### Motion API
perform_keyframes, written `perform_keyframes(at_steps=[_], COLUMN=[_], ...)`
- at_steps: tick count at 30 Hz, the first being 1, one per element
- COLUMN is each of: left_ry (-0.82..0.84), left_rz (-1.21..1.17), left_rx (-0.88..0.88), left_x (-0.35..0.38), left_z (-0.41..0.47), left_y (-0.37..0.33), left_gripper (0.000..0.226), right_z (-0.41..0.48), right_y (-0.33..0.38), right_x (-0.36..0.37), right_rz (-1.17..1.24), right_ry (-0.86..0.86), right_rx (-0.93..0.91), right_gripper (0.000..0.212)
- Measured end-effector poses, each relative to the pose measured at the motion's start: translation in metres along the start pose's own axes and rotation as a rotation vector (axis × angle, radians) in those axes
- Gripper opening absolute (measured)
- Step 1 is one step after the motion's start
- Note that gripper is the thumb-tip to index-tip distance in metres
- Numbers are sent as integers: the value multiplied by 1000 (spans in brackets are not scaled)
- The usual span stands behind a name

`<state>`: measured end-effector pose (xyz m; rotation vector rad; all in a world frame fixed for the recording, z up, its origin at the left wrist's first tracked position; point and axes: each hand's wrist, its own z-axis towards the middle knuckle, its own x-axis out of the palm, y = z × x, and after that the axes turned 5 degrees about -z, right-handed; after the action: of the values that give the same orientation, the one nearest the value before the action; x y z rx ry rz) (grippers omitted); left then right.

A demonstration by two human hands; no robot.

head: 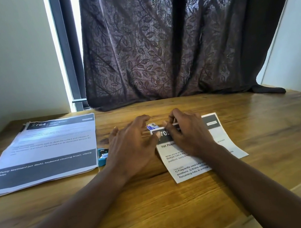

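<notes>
Now: printed sheet (222, 138), white with black header, lies under your right hand (186, 133), fingers curled at its top edge, grip unclear. Your left hand (130, 142) is loosely spread, empty. A blue-white box (152, 127) sits between your fingertips, label blurred; sheet text half covered.

Your white printed paper sheet (218, 138) carries a black header band; at its eleven o'clock sits a small blue-and-white cardboard box (152, 127). At nine o'clock, a white paper stack (52, 147) shows charcoal bands. The dark brown-purple fabric curtain (154, 44) at twelve bears leaf patterns.
</notes>
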<state>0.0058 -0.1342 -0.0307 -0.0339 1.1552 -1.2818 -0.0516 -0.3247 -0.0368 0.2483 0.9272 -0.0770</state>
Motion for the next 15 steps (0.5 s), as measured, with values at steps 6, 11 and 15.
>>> perform_keyframes(at_steps=[6,11,15], left_ry=[-112,-147,-15], left_rz=[-141,-144,8], left_rx=[-6,48,142], left_x=[-1,-4,-18], left_z=[3,4,11], left_y=[9,9,14], left_gripper=[22,18,21], right_z=[0,-7,-5], right_y=[9,19,19], right_x=[-1,1,7], right_rz=[-73,1,-51], right_ry=[-157,-135,-60], right_rx=[-143,-291,-373], right_gripper=[36,24,16])
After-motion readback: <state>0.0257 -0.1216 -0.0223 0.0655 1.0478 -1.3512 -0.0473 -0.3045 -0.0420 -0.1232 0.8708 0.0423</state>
